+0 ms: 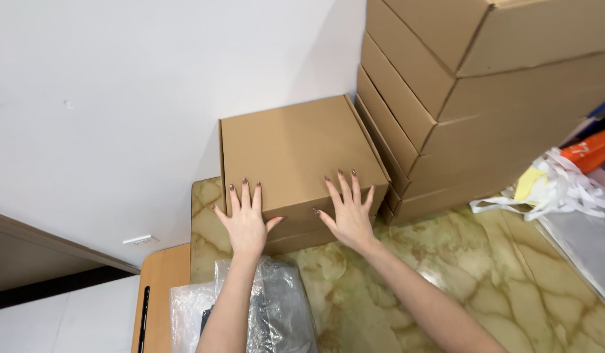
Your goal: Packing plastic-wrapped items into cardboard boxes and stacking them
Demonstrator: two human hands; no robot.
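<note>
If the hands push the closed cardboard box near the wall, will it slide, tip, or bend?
The cardboard box looks stiff and flat-sided, so it would probably slide, not roll. It seems to rest on a lower box, so it may shift off. Both hands, left and right, press its front edge.

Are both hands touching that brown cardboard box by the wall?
Touching. The head view shows the left hand and right hand lying flat, fingers spread, on the near edge of the closed cardboard box.

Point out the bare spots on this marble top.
Bare marble table lies right of the right hand, bordered by the box stack behind and white bags at the right. Crowded: plastic-wrapped bundle under the left hand, which rests on the small box.
</note>
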